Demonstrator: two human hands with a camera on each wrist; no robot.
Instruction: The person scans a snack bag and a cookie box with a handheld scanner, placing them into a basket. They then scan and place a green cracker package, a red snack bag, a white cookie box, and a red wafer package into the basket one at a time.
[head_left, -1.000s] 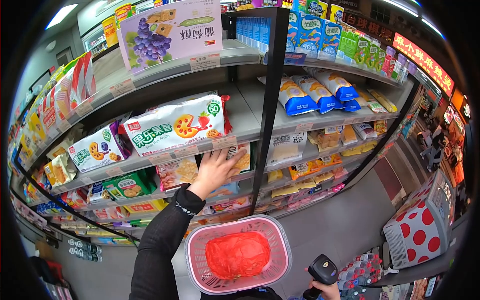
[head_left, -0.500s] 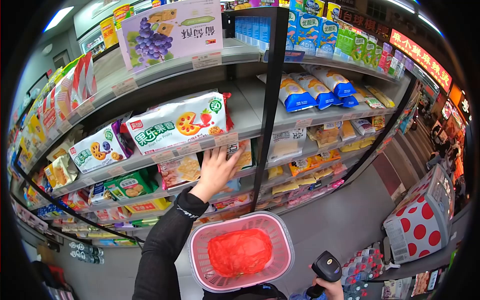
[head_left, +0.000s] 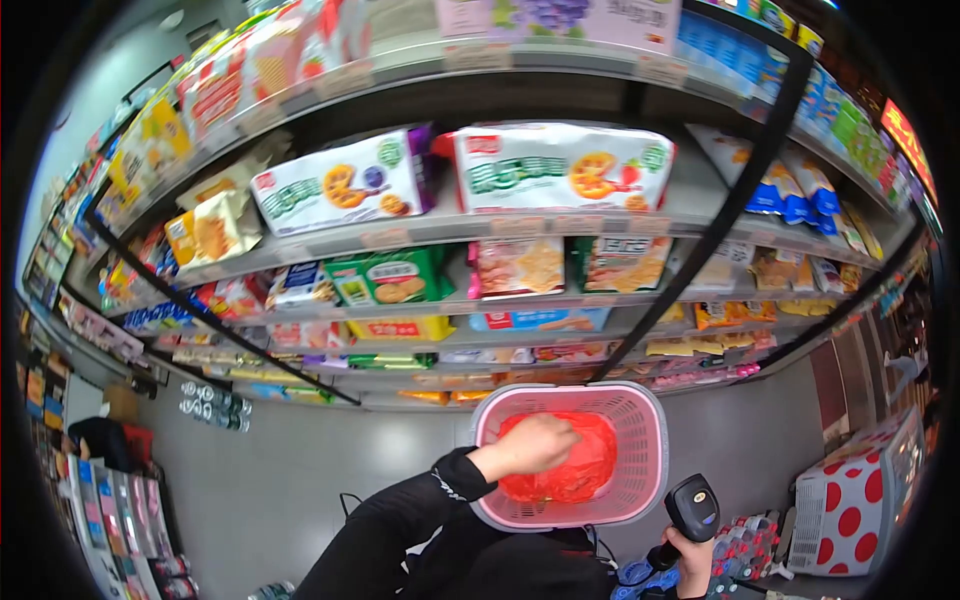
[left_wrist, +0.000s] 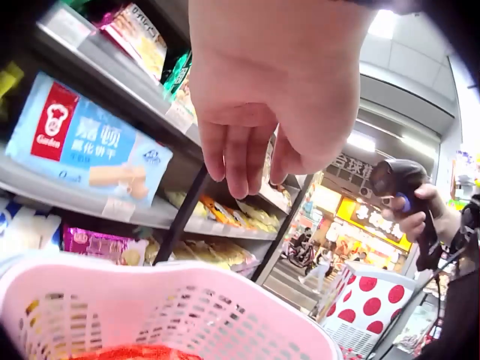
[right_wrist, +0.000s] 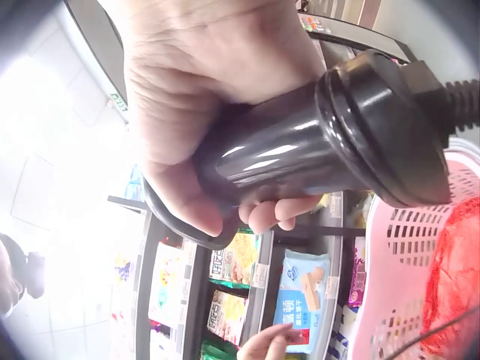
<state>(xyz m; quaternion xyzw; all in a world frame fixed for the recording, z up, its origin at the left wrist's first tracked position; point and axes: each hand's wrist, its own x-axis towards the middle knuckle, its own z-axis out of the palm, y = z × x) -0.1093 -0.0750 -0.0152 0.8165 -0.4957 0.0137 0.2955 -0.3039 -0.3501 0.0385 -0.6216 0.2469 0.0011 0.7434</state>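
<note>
My left hand (head_left: pixel 535 444) hovers over the pink plastic basket (head_left: pixel 652 450). In the left wrist view its fingers (left_wrist: pixel 238 154) hang down loosely above the basket, with nothing held. Crumpled inside the basket is a red plastic bag (head_left: pixel 578 475), partly covered by the hand in the head view. At the lower right, my right hand (head_left: pixel 690 553) grips a black handheld barcode scanner (head_left: pixel 693 505). The right wrist view shows fingers and thumb wrapped around the scanner's handle (right_wrist: pixel 270 146), which has a coiled cord at its base.
Shelves of packaged snacks stand ahead, with white biscuit packs (head_left: pixel 565 170), a green pack (head_left: pixel 390 276) and a light-blue wafer pack (left_wrist: pixel 90 142). Black metal posts (head_left: pixel 690 260) cross their front. Bottled drinks (head_left: pixel 215 405) stand on the floor at left. A red-dotted box (head_left: pixel 845 500) is at right.
My left hand has left the cracker packs on the lower shelf and moved down over the basket. The head view has turned left and down. My right hand still holds the scanner.
</note>
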